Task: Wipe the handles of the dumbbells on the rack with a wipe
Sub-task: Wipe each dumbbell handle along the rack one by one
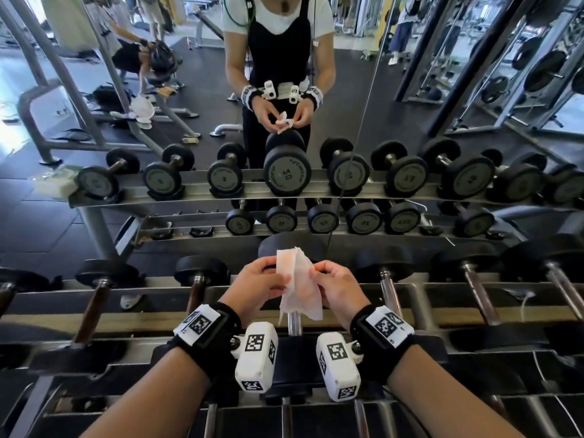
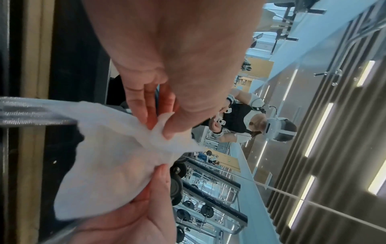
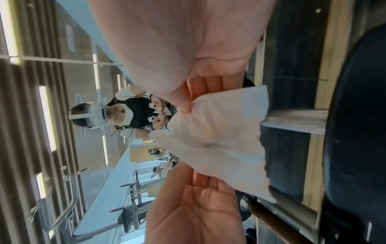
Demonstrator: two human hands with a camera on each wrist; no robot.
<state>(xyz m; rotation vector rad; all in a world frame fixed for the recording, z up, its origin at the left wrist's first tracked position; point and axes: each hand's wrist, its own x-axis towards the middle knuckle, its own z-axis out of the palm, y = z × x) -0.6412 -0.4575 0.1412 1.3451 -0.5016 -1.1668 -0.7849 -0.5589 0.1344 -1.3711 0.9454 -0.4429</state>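
Wipe (image 1: 298,281) pinched between fingers of left hand (image 1: 252,287), right hand (image 1: 339,289), above dumbbell handle (image 1: 294,322).

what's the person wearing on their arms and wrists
Both forearms are bare, with no sleeves. Each wrist has a black strap carrying a flat white tile printed with black square-code markers. A rounded white camera pod, also marked with square codes, is bolted to each strap's inner side. The left hand and right hand are ungloved.

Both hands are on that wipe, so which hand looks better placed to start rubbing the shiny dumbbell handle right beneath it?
Probably the right hand. Both it and the left hand pinch the wipe, but the wipe hangs nearer the right, above the chrome handle. It's a close call.
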